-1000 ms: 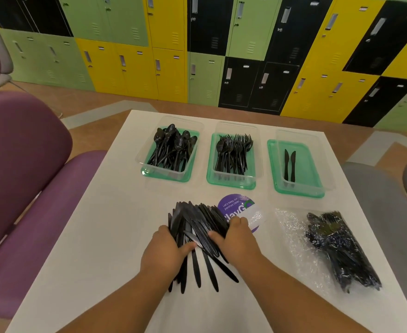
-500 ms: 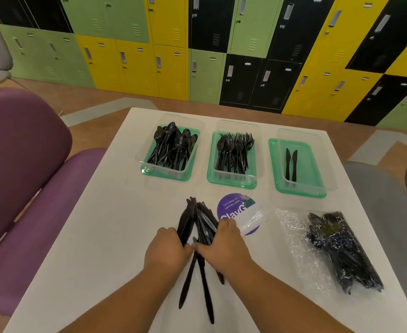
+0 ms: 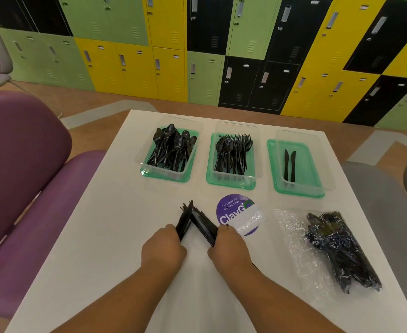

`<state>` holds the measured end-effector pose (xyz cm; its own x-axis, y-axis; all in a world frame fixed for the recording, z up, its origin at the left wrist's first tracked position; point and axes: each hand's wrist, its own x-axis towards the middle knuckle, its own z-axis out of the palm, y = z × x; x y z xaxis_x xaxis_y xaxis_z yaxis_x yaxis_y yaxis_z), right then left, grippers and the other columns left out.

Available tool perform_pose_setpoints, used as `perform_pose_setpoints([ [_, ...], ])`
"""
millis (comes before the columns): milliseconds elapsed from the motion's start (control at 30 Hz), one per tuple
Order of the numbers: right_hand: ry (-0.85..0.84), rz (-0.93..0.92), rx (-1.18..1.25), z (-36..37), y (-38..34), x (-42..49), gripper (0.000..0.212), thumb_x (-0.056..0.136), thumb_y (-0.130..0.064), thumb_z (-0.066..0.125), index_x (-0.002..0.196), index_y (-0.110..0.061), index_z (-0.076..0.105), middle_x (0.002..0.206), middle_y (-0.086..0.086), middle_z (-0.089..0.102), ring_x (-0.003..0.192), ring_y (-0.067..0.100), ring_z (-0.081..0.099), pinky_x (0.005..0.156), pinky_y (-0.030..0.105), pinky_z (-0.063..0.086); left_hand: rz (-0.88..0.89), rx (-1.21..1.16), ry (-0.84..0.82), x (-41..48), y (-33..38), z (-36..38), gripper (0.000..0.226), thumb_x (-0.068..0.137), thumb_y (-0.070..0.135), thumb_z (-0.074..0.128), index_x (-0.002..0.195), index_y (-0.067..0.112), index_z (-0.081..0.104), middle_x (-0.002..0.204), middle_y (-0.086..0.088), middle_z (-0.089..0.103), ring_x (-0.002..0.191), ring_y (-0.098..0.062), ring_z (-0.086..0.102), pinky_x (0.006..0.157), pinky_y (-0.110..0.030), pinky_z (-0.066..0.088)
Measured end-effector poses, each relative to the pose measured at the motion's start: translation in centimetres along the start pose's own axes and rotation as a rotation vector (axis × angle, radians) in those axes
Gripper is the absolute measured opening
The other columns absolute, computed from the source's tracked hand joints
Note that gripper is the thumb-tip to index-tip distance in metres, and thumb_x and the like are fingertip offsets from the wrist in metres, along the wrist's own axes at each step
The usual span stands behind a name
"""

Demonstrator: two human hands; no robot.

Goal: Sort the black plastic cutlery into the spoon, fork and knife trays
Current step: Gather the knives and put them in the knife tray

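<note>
Head view: knife tray (image 3: pixel 314 188), two knives (image 3: pixel 289 165).

Black knives (image 3: pixel 199 224) on a white table (image 3: pixel 96 236), three clear trays with green bases (image 3: pixel 298 192), a purple round sticker (image 3: pixel 233 210) with white lettering, purple chairs (image 3: pixel 17 152), and lockers (image 3: pixel 197 49) chequered green, yellow and black.

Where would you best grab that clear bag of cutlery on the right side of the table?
Probably around the middle of the dark bundle inside the bag, coming from above with fingers across its narrow width. It lies flat and long on the table, and the loose clear plastic on its left would likely slip.
</note>
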<state>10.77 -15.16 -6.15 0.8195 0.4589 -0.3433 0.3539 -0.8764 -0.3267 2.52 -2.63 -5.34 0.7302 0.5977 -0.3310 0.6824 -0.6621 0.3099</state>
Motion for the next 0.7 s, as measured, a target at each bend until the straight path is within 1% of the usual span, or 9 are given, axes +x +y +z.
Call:
perform_pose_setpoints([
  [67,-0.003,0.009,0.014,-0.2,0.2,0.0,0.032,0.089,-0.018,0.057,0.118,-0.006,0.052,0.121,0.01,0.055,0.109,0.023,0.056,0.085,0.025,0.044,-0.004,0.008,-0.021,0.1,0.0,0.0,0.007,0.083,0.017,0.049,0.09,0.017,0.047,0.08,0.005,0.045,0.071,-0.015,0.048,0.053,-0.024,0.034],
  [133,-0.004,0.011,0.022,-0.2,0.4,0.0,0.034,0.088,-0.024,0.06,0.116,-0.007,0.054,0.118,0.01,0.056,0.107,0.022,0.057,0.084,0.025,0.045,0.003,0.017,-0.016,0.1,-0.1,0.3,0.004,0.085,0.017,0.049,0.089,0.017,0.049,0.088,0.003,0.046,0.075,-0.015,0.049,0.055,-0.024,0.034],
  [267,0.016,0.011,0.032,-0.3,0.8,-0.2,0.034,0.088,-0.027,0.061,0.115,-0.007,0.056,0.115,0.009,0.058,0.104,0.02,0.058,0.082,0.024,0.046,0.057,0.077,0.018,0.0,-0.6,1.0,0.017,0.088,0.025,0.05,0.101,0.014,0.055,0.095,0.002,0.039,0.084,-0.015,0.042,0.065,-0.026,0.037],
  [367,0.044,0.0,0.032,-0.6,1.3,-0.3,0.036,0.089,-0.029,0.06,0.118,-0.008,0.055,0.116,0.009,0.055,0.105,0.02,0.056,0.083,0.025,0.047,0.129,0.183,0.078,-0.3,-1.0,1.6,0.02,0.088,0.021,0.047,0.106,0.015,0.054,0.109,-0.001,0.044,0.098,-0.02,0.045,0.067,-0.027,0.036],
  [400,0.049,0.0,0.04,-0.8,1.4,-0.4,0.037,0.089,-0.029,0.06,0.119,-0.009,0.054,0.116,0.009,0.054,0.106,0.02,0.055,0.084,0.025,0.047,0.154,0.219,0.111,-0.3,-1.1,1.8,0.021,0.087,0.019,0.047,0.106,0.015,0.054,0.111,-0.002,0.046,0.1,-0.021,0.046,0.068,-0.029,0.034],
  [500,0.049,0.003,0.081,-1.3,1.8,-0.5,0.034,0.089,-0.029,0.06,0.116,-0.01,0.053,0.114,0.008,0.058,0.103,0.021,0.058,0.083,0.027,0.047,0.231,0.275,0.196,-0.5,-1.6,2.3,0.02,0.082,0.014,0.049,0.1,0.016,0.057,0.106,-0.004,0.051,0.096,-0.025,0.048,0.069,-0.033,0.031],
  [567,0.05,0.013,0.121,-1.7,2.1,-0.5,0.029,0.089,-0.026,0.059,0.112,-0.01,0.052,0.11,0.009,0.062,0.099,0.023,0.061,0.077,0.027,0.046,0.306,0.324,0.215,-0.4,-2.0,2.4,0.018,0.074,0.011,0.055,0.09,0.016,0.06,0.095,-0.004,0.053,0.088,-0.026,0.051,0.068,-0.037,0.035],
  [633,0.06,0.034,0.155,-2.2,2.3,-0.6,0.028,0.089,-0.026,0.059,0.11,-0.011,0.049,0.109,0.009,0.064,0.097,0.024,0.062,0.072,0.026,0.044,0.362,0.394,0.198,-0.3,-2.1,2.1,0.019,0.059,0.01,0.066,0.076,0.016,0.061,0.081,-0.005,0.055,0.074,-0.026,0.054,0.063,-0.039,0.041],
  [700,0.077,0.043,0.177,-2.7,2.3,-0.6,0.03,0.089,-0.027,0.059,0.113,-0.011,0.048,0.111,0.009,0.064,0.099,0.026,0.062,0.075,0.029,0.047,0.414,0.433,0.219,-0.2,-2.3,2.1,0.032,0.04,0.008,0.075,0.065,0.017,0.058,0.068,-0.004,0.053,0.06,-0.023,0.053,0.055,-0.038,0.044],
])
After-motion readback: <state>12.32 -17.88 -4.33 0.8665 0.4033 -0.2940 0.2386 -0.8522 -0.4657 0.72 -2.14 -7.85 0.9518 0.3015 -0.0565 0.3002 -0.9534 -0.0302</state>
